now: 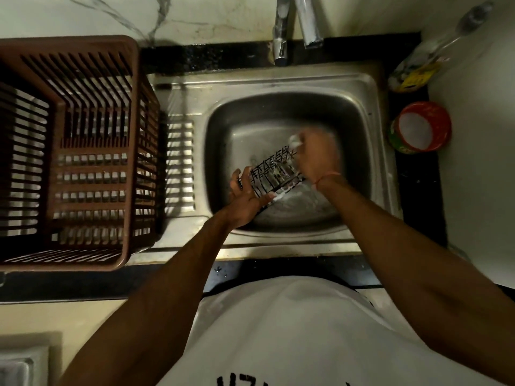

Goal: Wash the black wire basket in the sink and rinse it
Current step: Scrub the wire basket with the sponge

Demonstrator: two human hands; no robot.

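1. The black wire basket [274, 174] is lying tilted inside the steel sink [359, 87], near the middle of the bowl and towards its front edge.
2. The left hand [246, 200] is gripping the basket's near left end, fingers curling around the wires.
3. The right hand [316, 157] is sitting at the basket's far right end, blurred; it is closing on a small pale object [294, 140] that is touching the wires. What that object is cannot be told.
4. Foam or water is showing on the bowl's floor under the basket.
5. The tap [281, 37] is standing at the sink's rear edge.
6. A brown slatted plastic crate [83, 151] is occupying the drainboard at the sink's left edge.
7. A red round tub [420, 126] with white contents is sitting on the dark tabletop [412, 190] by the sink's right edge; a clear bottle [423, 62] with a yellow label is lying behind it, at the rear right corner.
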